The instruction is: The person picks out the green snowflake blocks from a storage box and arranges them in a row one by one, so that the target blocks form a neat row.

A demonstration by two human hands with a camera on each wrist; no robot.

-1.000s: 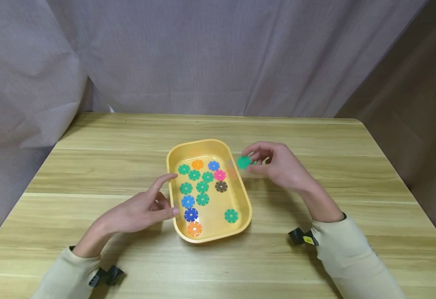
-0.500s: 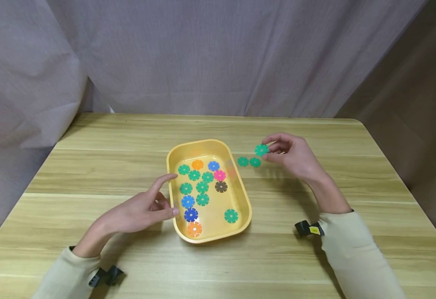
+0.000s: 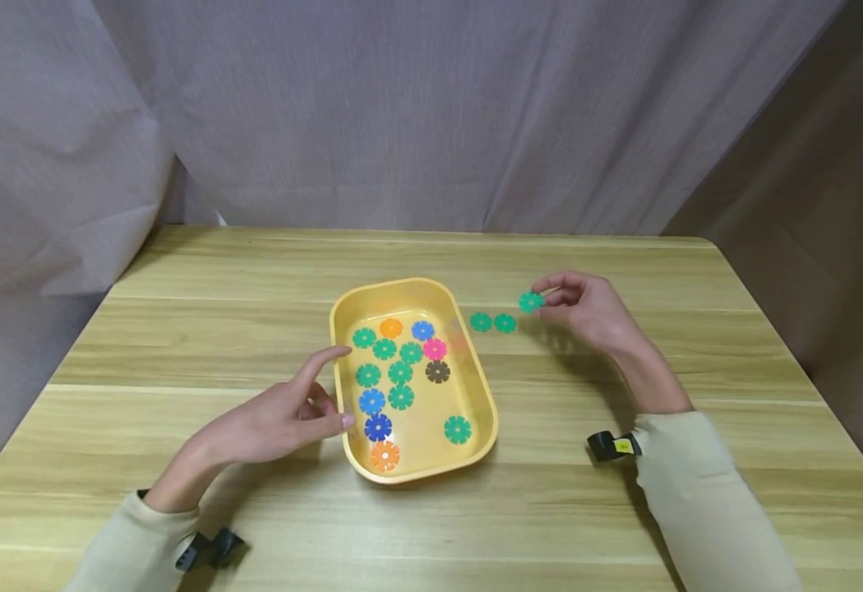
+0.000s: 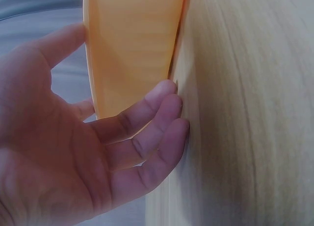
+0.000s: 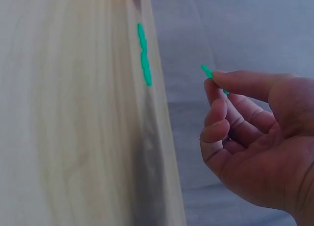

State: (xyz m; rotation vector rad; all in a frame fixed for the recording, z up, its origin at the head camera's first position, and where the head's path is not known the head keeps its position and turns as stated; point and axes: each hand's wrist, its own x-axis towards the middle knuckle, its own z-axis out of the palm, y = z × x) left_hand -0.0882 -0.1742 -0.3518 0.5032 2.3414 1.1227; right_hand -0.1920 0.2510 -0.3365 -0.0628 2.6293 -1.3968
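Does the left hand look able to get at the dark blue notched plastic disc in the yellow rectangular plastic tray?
Probably yes: the left hand touches the tray right beside the dark blue disc, and nothing visible covers it, though fingers must clear the tray's side.

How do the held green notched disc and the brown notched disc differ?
The green notched disc is pinched by the right hand; the brown notched disc lies in the yellow rectangular tray. The green disc is tilted; the brown disc lies flat. Both are round and notched.
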